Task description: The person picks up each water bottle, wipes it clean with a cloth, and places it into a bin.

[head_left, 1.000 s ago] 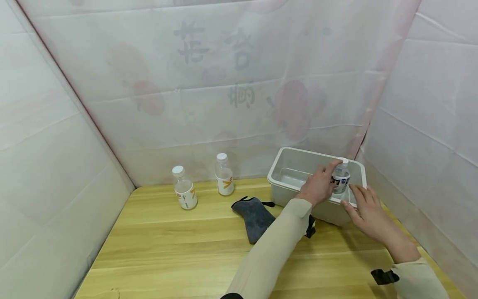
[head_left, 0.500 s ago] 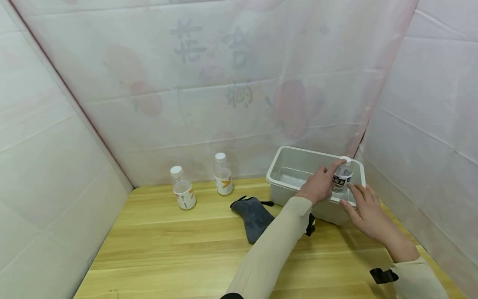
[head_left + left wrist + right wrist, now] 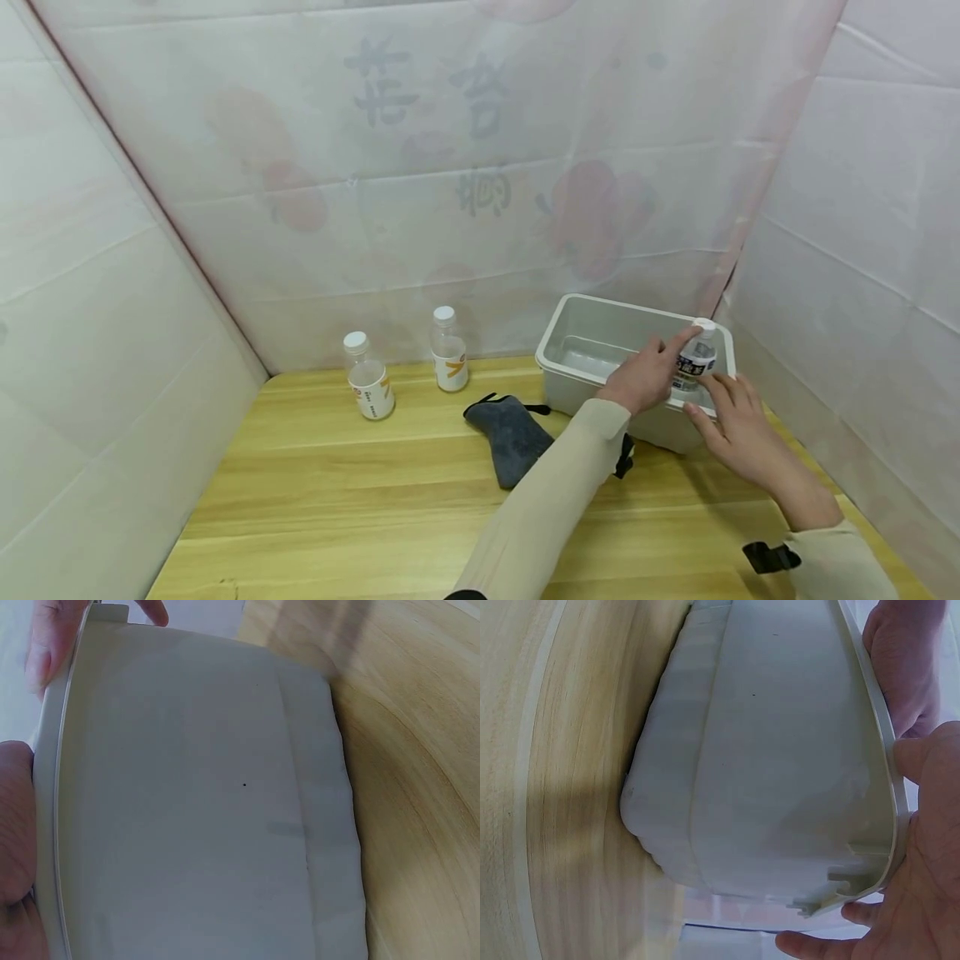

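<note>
A small clear plastic bottle [image 3: 692,371] with a white cap and a dark-lettered label stands tilted slightly right inside the pale grey bin [image 3: 577,387], at its right end. From the left, my left hand [image 3: 641,379] holds the bottle, its index finger reaching up to the cap; the other fingers are mostly hidden. My right hand [image 3: 742,425] rests at the bin's front right corner, fingers spread. In the right wrist view its thumb [image 3: 911,759] lies over the rim, while other fingers pass outside the end wall.
Two clear bottles, one farther left [image 3: 371,387] and one nearer the bin [image 3: 451,362], stand upright with white caps. A dark grey soft cloth item [image 3: 513,437] with black straps lies beside my left forearm. White printed sheets [image 3: 420,217] enclose the wooden table [image 3: 360,500].
My left hand and the bottle have shifted a little to the right inside the bin, and the bottle's label has turned slightly. My right hand and the bin stay nearly in place.
</note>
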{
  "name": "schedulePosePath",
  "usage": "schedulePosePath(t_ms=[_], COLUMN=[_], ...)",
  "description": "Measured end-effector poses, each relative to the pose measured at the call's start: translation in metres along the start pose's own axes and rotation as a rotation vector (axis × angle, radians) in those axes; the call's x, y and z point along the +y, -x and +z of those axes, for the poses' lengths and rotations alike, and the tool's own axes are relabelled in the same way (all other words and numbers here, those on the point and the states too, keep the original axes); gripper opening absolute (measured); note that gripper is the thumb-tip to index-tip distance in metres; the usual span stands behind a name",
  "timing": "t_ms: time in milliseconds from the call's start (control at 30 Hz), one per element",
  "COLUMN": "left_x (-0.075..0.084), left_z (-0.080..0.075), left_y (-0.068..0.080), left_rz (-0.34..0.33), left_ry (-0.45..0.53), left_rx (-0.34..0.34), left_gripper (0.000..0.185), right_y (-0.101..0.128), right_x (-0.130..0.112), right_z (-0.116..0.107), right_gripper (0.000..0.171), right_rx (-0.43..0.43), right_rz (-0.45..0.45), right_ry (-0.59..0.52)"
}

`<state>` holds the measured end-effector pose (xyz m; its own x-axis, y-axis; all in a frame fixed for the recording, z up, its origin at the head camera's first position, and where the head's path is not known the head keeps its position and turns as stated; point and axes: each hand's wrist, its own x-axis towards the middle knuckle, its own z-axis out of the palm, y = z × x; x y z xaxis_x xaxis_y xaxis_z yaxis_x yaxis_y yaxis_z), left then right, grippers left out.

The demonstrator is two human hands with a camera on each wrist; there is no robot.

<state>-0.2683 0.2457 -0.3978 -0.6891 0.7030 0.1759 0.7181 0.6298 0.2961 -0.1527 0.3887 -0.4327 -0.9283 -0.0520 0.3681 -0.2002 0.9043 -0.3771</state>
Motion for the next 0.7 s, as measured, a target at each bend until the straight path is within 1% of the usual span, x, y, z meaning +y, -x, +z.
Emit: schedulePosePath(t_ms=[100,233,333,467,600,700], left_x=[-0.0008,-0.0024,-0.0025,-0.002,-0.0026,-0.003], left_z=[0.0007,0.0026,0.0039,0.0037,0.0026,0.0027], left_y=[0.0004,-0.0004,-0.0014,-0.0011,-0.0004,-0.0013], left_rz=[0.012,0.008,-0.02,-0.068,-0.103,-0.121], left_ry=[-0.025,-0.058,-0.033,0.032,0.06,0.079], left_rx=[0.013,0.058,0.075,0.044,-0.002,-0.022], left_gripper=[0.082,0.076,0.073,0.07,0.063,0.06], right_y=[0.0005,0.0013,0.0022,0.0033,0.0035,0.0032], right_x=[0.0003,-0.0004,-0.0012,-0.0024,-0.003,-0.0033], right_z=[0.0007,0.0006,0.0001,-0.0003,-0.0007,-0.0021], right_gripper=[0.048,0.042,0.041,0.043,0.043,0.044], right_rx=[0.01,0.024,0.024,0.015,0.013,0.001], right_rz=[-0.007,-0.018,-0.017,-0.012,-0.015,0.0], right_ry=[-0.005,-0.007,-0.002,0.006,0.011,0.018])
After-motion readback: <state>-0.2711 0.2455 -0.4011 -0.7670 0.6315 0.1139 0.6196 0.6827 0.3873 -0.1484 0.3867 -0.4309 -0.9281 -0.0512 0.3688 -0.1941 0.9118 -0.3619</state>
